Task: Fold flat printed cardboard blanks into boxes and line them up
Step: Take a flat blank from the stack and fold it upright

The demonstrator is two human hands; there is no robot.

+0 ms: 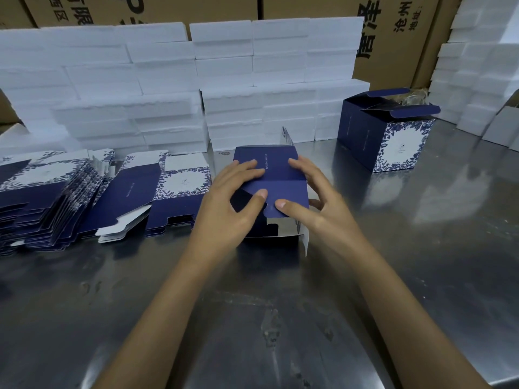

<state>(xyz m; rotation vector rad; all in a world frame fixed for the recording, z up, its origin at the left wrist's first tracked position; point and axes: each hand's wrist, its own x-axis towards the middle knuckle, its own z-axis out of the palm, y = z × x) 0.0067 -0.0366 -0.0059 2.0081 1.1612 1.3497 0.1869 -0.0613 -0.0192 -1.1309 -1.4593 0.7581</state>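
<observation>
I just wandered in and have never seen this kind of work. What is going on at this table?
A person is folding a dark blue printed box blank on a metal table. Both hands press on it: the left hand and the right hand push its flaps down with fingers and thumbs. A fanned pile of flat blanks waits on the left. One finished box, top flaps open, stands at the right. White foam blocks are stacked behind.

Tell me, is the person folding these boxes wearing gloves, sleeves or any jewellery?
Nothing shows. The left hand and right hand are bare, with no gloves, rings or wristbands. Both forearms are uncovered to the bottom edge of the picture, so no sleeve is in view. The fingernails are short and unpainted.
</observation>
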